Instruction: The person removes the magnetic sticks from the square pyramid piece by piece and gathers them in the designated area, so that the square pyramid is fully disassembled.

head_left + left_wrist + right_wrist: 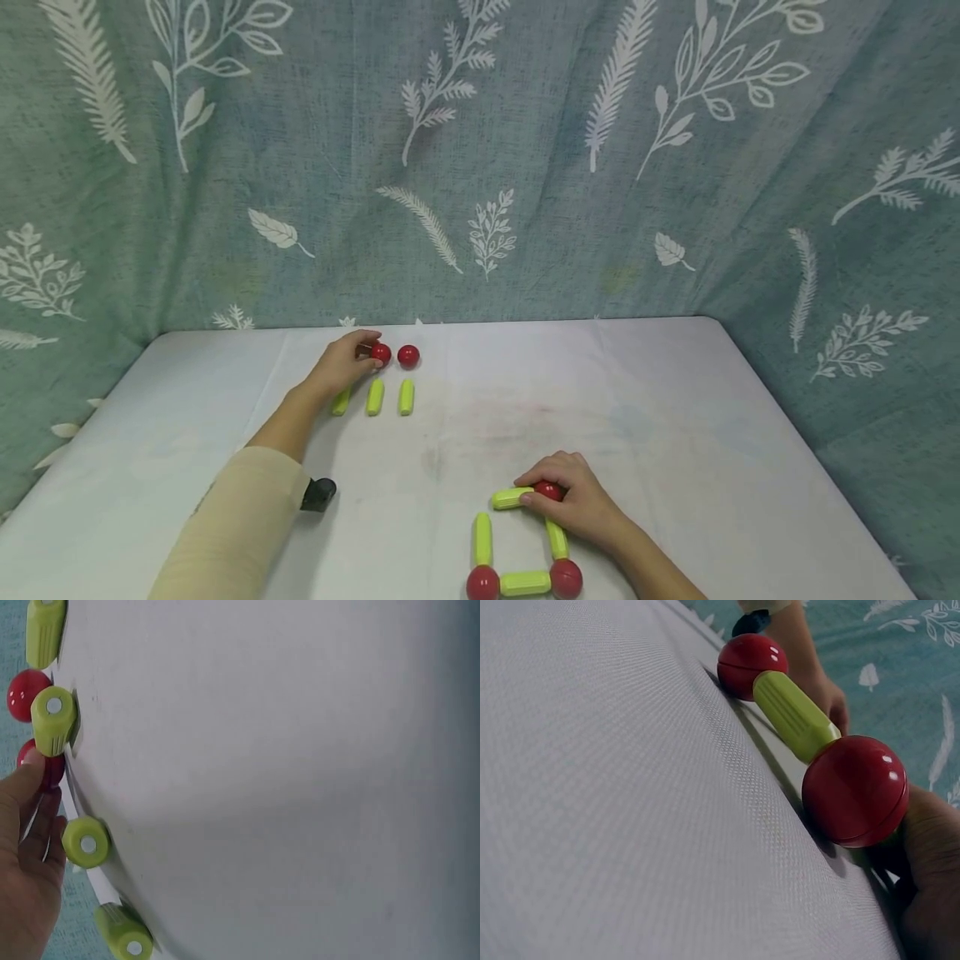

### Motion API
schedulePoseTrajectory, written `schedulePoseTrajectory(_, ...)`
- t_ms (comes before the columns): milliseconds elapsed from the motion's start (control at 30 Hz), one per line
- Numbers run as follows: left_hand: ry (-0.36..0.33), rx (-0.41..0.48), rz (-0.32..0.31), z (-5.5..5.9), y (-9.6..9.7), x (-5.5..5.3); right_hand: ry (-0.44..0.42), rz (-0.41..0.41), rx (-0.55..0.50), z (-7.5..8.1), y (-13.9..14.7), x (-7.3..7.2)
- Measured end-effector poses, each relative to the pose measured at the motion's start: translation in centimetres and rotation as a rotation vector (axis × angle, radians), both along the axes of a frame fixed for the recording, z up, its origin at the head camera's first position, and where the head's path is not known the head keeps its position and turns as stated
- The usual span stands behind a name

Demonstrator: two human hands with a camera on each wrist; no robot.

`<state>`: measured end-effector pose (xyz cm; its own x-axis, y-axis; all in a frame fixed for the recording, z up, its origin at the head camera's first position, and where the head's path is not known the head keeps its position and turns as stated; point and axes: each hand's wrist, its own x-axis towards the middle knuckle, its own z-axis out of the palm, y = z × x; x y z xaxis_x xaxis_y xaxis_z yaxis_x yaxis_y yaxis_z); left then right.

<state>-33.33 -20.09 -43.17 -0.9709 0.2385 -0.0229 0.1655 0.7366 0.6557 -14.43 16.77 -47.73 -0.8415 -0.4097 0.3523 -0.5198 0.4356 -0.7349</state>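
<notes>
Nearest me on the table (pixel 675 400), the yellow-green front rod (pixel 525 583) sits between a left red ball (pixel 483 582) and a right red ball (pixel 566 579). Beyond the front rod's right end, my right hand (pixel 581 502) grips a corner ball (pixel 550 490), thumb against the back rod (pixel 507 498); side rods (pixel 482 539) stretch away from the front rod's two ends. Far beyond the front rod and left of it, my left hand (pixel 343 362) pinches a far ball (pixel 383 355) between thumb and fingers, just beside a second far ball (pixel 408 357); three loose rods (pixel 375 397) lie nearer the front rod.
</notes>
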Motion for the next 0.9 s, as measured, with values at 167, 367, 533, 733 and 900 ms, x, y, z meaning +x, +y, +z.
schedulePoseTrajectory(167,0.024,0.019,0.005,-0.2,0.0,0.1,0.007,-0.003,-0.006,-0.3,0.0,0.1)
schedulePoseTrajectory(367,0.064,0.016,0.013,-0.2,-0.2,0.2,-0.008,-0.008,-0.003,-0.2,-0.1,0.2)
schedulePoseTrajectory(533,0.073,0.022,0.009,-0.2,-0.9,0.1,-0.026,-0.012,0.005,0.0,-0.2,0.3)
schedulePoseTrajectory(733,0.057,0.026,0.017,-0.1,-1.3,0.6,-0.071,0.006,0.009,0.4,0.3,0.2)
schedulePoseTrajectory(900,0.144,0.043,-0.019,0.3,-0.9,1.7,-0.086,0.051,0.019,1.0,2.1,-0.3)
